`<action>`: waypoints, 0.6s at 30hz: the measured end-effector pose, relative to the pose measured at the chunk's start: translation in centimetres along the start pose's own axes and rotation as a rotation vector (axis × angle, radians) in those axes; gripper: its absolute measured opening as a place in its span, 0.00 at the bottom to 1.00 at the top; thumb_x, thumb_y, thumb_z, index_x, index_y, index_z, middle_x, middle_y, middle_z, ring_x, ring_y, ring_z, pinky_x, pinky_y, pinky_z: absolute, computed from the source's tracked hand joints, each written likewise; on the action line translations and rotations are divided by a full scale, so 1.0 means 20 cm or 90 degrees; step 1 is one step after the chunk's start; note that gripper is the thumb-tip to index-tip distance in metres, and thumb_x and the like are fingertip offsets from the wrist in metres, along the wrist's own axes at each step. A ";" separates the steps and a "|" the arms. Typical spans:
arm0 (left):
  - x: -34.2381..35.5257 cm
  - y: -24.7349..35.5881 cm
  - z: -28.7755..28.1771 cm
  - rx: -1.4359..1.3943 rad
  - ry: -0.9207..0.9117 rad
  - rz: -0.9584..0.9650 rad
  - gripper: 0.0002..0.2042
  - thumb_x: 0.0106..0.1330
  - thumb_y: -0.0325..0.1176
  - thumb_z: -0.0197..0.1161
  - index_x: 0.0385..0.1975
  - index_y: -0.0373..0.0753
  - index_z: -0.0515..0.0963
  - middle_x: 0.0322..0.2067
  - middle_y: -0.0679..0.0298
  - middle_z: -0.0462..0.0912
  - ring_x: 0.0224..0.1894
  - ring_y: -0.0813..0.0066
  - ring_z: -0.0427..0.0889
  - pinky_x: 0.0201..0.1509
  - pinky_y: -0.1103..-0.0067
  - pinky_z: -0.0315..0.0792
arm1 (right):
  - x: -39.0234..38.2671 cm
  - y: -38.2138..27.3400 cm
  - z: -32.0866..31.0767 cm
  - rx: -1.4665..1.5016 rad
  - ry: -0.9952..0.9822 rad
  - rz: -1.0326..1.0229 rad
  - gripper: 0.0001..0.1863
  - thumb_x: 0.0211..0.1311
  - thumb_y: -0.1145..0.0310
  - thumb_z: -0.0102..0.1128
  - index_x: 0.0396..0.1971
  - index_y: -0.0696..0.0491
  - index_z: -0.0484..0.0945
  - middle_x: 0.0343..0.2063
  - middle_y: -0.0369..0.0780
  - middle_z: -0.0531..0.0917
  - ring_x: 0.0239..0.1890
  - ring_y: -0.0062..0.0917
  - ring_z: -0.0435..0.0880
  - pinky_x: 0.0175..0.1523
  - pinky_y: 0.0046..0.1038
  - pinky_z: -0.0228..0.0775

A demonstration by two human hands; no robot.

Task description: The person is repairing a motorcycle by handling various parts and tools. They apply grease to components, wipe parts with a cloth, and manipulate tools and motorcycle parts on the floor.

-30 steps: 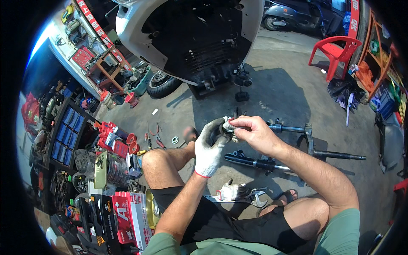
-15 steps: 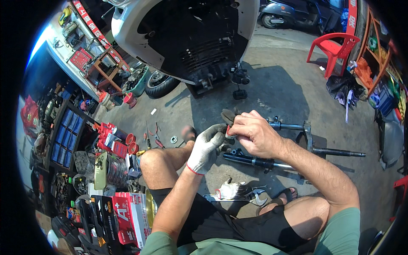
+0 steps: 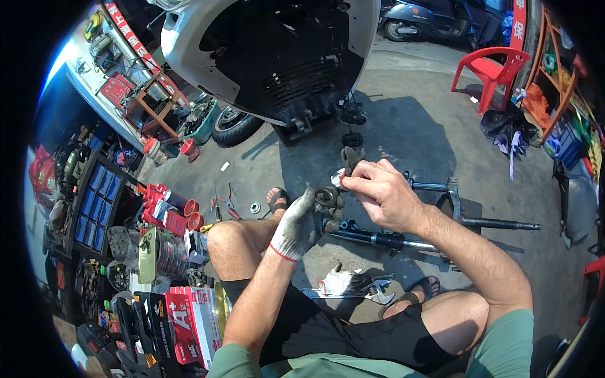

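Observation:
My left hand [image 3: 299,220], in a white work glove with a red cuff and grimy fingers, is closed round a dark ring-shaped part [image 3: 326,198] with a hole in its middle. Just to its right and a little higher, my bare right hand [image 3: 387,196] pinches a bunched, grimy work glove [image 3: 351,157], dark above and white with a red edge below. The two hands are apart. Beneath them on the floor lies a black and silver fork leg [image 3: 378,239]. A second white glove [image 3: 340,281] rests between my feet beside an adjustable wrench [image 3: 380,293].
Ahead stands a scooter with a white front panel [image 3: 183,57]. A fork assembly [image 3: 498,223] lies to the right. Pliers [image 3: 229,200], screwdrivers and a metal ring [image 3: 255,207] are on the floor at left, near boxes and parts bins. A red chair [image 3: 488,72] stands far right.
My hands have come apart. The right has drawn the bunched glove up and away from the left, and the left has turned, bringing the dark ring into view.

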State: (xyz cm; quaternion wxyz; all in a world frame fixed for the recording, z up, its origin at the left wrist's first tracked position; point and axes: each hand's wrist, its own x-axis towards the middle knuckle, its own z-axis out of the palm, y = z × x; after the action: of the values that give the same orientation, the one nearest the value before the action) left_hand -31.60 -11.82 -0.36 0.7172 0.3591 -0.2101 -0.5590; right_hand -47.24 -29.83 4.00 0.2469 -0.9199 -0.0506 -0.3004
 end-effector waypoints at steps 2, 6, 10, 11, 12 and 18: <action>0.00 0.00 -0.01 0.003 0.003 -0.014 0.24 0.72 0.53 0.59 0.55 0.38 0.75 0.45 0.62 0.82 0.43 0.71 0.82 0.40 0.76 0.78 | 0.01 -0.01 0.00 -0.027 -0.009 -0.021 0.18 0.55 0.84 0.60 0.46 0.53 0.83 0.37 0.38 0.80 0.41 0.28 0.80 0.48 0.31 0.64; 0.01 0.01 -0.01 0.010 0.030 -0.033 0.22 0.73 0.51 0.59 0.54 0.38 0.75 0.43 0.63 0.82 0.41 0.73 0.82 0.38 0.78 0.78 | 0.01 0.00 0.02 -0.062 -0.010 -0.090 0.21 0.53 0.83 0.62 0.47 0.50 0.82 0.36 0.37 0.79 0.42 0.27 0.80 0.49 0.32 0.65; 0.04 0.02 -0.04 0.019 -0.008 -0.054 0.20 0.74 0.50 0.56 0.54 0.40 0.77 0.44 0.63 0.84 0.40 0.74 0.83 0.40 0.78 0.79 | 0.02 0.00 0.02 -0.098 -0.056 -0.102 0.22 0.51 0.82 0.65 0.48 0.49 0.81 0.36 0.36 0.78 0.43 0.26 0.80 0.51 0.32 0.65; 0.05 0.02 -0.04 0.039 0.001 -0.051 0.20 0.74 0.48 0.57 0.54 0.40 0.76 0.44 0.63 0.83 0.40 0.74 0.83 0.39 0.79 0.79 | 0.03 0.01 0.02 -0.090 -0.065 -0.104 0.21 0.52 0.81 0.65 0.48 0.49 0.82 0.36 0.37 0.79 0.44 0.27 0.80 0.51 0.32 0.65; 0.06 0.02 -0.01 0.059 0.009 -0.048 0.19 0.74 0.47 0.58 0.54 0.39 0.76 0.43 0.63 0.83 0.40 0.74 0.83 0.39 0.79 0.79 | 0.03 0.03 0.02 -0.084 -0.074 -0.104 0.21 0.52 0.81 0.64 0.48 0.50 0.82 0.37 0.37 0.79 0.44 0.27 0.80 0.51 0.33 0.65; 0.16 0.11 -0.01 0.330 0.060 -0.015 0.18 0.72 0.41 0.62 0.51 0.33 0.75 0.39 0.62 0.82 0.37 0.78 0.82 0.39 0.81 0.79 | 0.04 0.10 0.09 0.076 -0.071 0.025 0.12 0.62 0.78 0.57 0.45 0.56 0.82 0.36 0.41 0.81 0.43 0.32 0.82 0.50 0.33 0.69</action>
State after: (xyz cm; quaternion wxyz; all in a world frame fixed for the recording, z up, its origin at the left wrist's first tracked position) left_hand -29.22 -14.51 0.81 0.6037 0.5589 -0.3081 -0.4777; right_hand -45.20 -30.81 2.29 0.3041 -0.9196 -0.0636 -0.2405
